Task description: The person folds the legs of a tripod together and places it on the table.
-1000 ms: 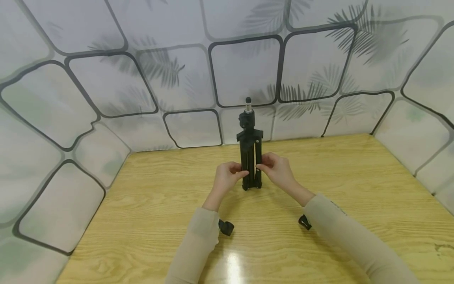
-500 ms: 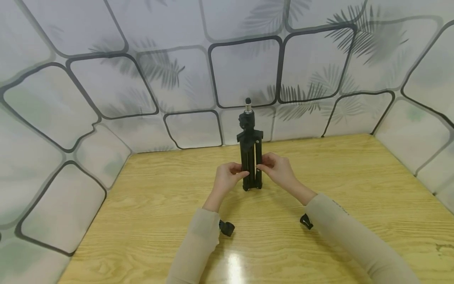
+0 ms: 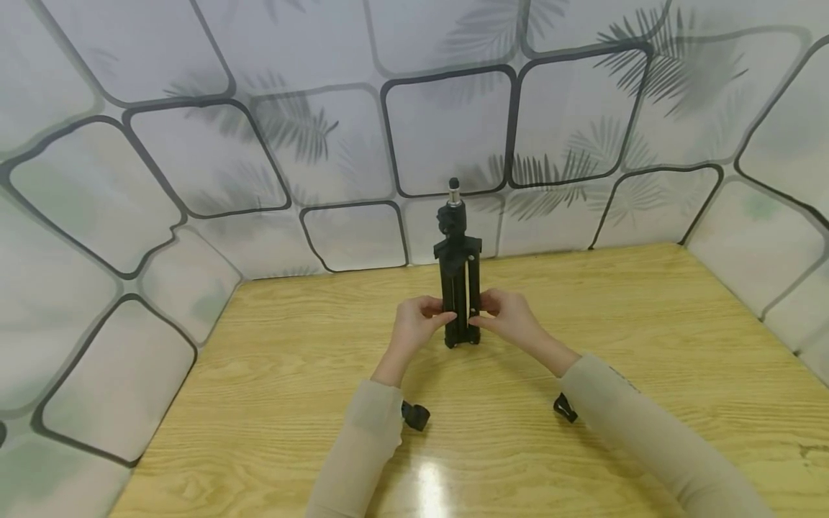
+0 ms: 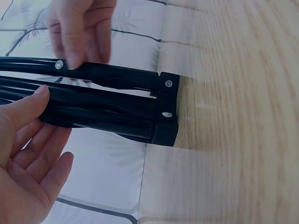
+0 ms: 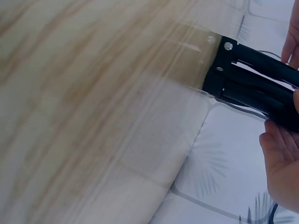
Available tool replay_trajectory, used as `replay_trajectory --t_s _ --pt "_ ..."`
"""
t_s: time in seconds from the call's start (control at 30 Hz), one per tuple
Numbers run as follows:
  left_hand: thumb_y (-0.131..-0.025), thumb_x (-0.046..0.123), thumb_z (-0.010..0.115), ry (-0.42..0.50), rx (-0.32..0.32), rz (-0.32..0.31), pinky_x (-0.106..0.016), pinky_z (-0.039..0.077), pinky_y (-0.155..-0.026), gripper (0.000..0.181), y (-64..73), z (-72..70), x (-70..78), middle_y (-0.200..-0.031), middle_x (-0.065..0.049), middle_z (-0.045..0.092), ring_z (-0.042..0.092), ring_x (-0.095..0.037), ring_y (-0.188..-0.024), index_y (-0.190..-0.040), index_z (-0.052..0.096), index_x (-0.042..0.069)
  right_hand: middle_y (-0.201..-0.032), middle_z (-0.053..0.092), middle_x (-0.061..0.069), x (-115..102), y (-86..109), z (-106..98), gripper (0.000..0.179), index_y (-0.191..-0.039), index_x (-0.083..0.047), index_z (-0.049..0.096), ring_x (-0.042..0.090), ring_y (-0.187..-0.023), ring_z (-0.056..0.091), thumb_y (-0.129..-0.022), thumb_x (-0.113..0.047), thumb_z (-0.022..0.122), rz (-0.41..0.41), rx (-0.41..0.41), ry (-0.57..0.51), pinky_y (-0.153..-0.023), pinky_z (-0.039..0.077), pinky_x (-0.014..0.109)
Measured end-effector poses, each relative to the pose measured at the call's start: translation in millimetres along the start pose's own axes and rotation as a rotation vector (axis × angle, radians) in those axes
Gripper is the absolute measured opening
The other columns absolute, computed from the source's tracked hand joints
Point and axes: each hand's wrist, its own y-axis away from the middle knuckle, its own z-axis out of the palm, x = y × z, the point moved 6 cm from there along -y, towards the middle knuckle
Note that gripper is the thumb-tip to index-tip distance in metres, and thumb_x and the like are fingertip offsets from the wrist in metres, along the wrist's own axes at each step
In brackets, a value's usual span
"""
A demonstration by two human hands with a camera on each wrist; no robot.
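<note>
A black folded tripod (image 3: 456, 248) stands upright on the table, its legs drawn together and a silver stud with a black tip at its top. My left hand (image 3: 417, 321) pinches the left side of the legs low down, thumb in front. On the other side, my right hand (image 3: 512, 315) holds the right leg between thumb and fingers. Silver rivets show near the tripod's foot (image 4: 166, 112) in the left wrist view. In the right wrist view the tripod legs (image 5: 257, 79) run off the edge, and the right hand (image 5: 282, 158) is partly cut off.
A yellow wood-grain table (image 3: 291, 374) spreads around the tripod. Behind it and at both sides rises a pale cloth backdrop (image 3: 447, 129) with dark outlines and leaf prints. Small black pieces show beside the left sleeve (image 3: 363, 439) and the right sleeve (image 3: 635, 410).
My right hand has slid a little down the right leg, its thumb now lower. The left hand keeps its place, and the tripod stays upright.
</note>
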Motion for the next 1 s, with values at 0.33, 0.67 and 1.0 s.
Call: replay_trajectory --t_s 0.33,0.67,1.0 --pt "-0.078 0.022 0.069 -0.001 -0.007 -0.03 -0.029 0.048 -0.068 0.02 -0.2 0.2 -1.4 -0.085 0.0 0.064 0.057 -0.014 -0.079 -0.092 0.068 0.007 -0.084 0.065 0.012 10 -2.0 9 0.026 -0.096 0.004 0.061 0.023 -0.076 0.062 -0.075 -0.009 0.07 0.035 -0.091 0.036 -0.066 0.049 0.035" --pt "-0.078 0.021 0.069 -0.008 -0.005 -0.011 -0.03 0.047 -0.068 0.019 -2.4 1.0 0.0 -0.084 0.0 0.065 0.057 -0.014 -0.078 -0.09 0.068 0.007 -0.079 0.064 0.011 15 -5.0 13 0.023 -0.092 0.005 0.062 0.021 -0.07 0.062 -0.074 -0.007 0.071 0.021 -0.106 0.075 -0.061 0.05 0.032" --pt "-0.076 0.023 0.071 -0.001 -0.007 0.045 -0.034 0.044 -0.083 0.03 -3.9 -14.6 10.0 -0.093 -0.005 0.065 0.058 -0.02 -0.092 -0.099 0.066 0.003 -0.077 0.064 0.009 14 -5.8 14 0.021 -0.09 0.003 0.062 0.019 -0.067 0.061 -0.074 -0.008 0.071 0.01 -0.122 0.101 -0.06 0.049 0.031"
